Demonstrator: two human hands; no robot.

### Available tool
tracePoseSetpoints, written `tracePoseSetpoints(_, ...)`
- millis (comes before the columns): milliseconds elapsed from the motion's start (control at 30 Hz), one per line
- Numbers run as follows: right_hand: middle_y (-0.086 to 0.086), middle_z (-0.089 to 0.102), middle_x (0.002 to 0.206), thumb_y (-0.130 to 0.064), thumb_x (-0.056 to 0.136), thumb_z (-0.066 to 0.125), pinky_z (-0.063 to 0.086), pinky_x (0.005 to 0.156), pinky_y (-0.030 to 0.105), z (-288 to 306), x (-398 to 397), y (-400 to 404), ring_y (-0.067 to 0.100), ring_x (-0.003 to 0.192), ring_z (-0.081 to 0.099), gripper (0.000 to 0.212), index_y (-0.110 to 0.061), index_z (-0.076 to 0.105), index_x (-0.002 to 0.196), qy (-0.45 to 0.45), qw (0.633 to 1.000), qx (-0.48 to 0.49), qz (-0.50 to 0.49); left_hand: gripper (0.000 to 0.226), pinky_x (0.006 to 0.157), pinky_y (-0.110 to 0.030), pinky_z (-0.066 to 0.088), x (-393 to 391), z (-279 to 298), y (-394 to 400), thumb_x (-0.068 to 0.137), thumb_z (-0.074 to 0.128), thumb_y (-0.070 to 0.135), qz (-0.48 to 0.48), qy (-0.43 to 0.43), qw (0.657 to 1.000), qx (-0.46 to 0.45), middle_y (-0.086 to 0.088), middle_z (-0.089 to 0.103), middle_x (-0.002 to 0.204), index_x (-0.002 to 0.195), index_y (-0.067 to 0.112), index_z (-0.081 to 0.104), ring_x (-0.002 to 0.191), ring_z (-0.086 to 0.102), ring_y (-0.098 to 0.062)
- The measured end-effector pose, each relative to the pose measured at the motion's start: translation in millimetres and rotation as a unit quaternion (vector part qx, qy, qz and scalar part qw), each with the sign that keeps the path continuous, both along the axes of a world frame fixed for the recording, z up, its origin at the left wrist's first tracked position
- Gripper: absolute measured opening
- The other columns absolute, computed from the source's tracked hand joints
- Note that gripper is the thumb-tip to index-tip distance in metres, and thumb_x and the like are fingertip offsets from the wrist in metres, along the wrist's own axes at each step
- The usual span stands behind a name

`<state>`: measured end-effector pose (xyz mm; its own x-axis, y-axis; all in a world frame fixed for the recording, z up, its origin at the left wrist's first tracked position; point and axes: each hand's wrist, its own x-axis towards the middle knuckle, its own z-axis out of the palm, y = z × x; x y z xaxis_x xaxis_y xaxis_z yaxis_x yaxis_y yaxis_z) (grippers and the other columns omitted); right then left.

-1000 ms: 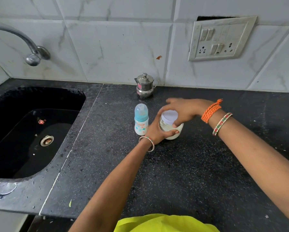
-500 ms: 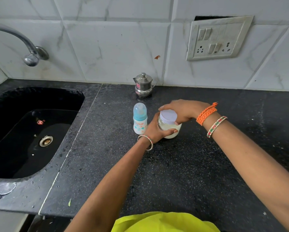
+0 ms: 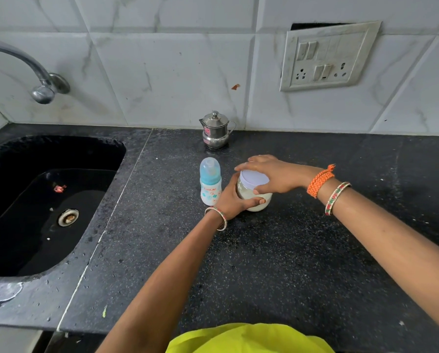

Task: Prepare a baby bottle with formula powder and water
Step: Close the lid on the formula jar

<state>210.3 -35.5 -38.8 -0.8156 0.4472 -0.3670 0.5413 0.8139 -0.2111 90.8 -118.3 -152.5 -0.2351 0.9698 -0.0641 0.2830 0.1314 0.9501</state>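
Gripping the powder jar (image 3: 254,200) mid-bench, the left hand (image 3: 235,200) steadies its glass while the right hand (image 3: 272,174) fingers clamp the white lid (image 3: 254,180). Unscrewing seems underway; next, lifting the lid clear. The capped baby bottle (image 3: 210,181) stands just left.

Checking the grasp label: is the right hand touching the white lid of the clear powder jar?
Touching. The head view shows the right hand draped over the white lid, fingers wrapped around its rim, thumb pressed against its near edge.
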Motion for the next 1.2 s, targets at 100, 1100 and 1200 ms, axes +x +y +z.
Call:
tracePoseSetpoints(100,0.008,0.037,0.143,-0.014,0.079,0.069,0.033,0.109,0.043,11.5,-0.6,3.2,0.028,0.135,0.032,0.082,-0.036,0.027,0.146,-0.035,0.999,0.019,0.031,0.093,0.098,-0.021,0.034,0.2,-0.2,-0.2,0.068,0.081,0.025,-0.004,-0.006,1.000,-0.007,0.009,0.044,0.131,0.141,0.022,0.023,0.119,0.043,-0.006)
tracePoseSetpoints(1100,0.010,0.051,0.129,-0.038,0.064,0.082,0.045,0.087,0.039,11.5,-13.8,-7.6,0.030,0.114,0.052,0.084,-0.031,0.039,0.136,-0.034,0.993,0.097,-0.061,0.101,0.104,-0.026,0.033,22.8,15.6,-13.8,0.065,0.083,0.025,0.048,0.013,0.999,-0.006,-0.003,0.042,0.142,0.144,0.016,0.019,0.128,0.041,-0.017)
tracePoseSetpoints(1200,0.012,0.049,0.131,-0.029,0.068,0.082,0.047,0.084,0.039,14.5,-14.7,-1.9,0.033,0.112,0.054,0.084,-0.030,0.037,0.138,-0.069,0.994,0.073,-0.049,0.112,0.114,-0.032,0.024,20.9,30.3,-20.9,0.069,0.080,0.028,-0.007,0.024,0.998,-0.065,0.001,0.031,0.145,0.147,0.010,0.002,0.134,0.030,-0.013)
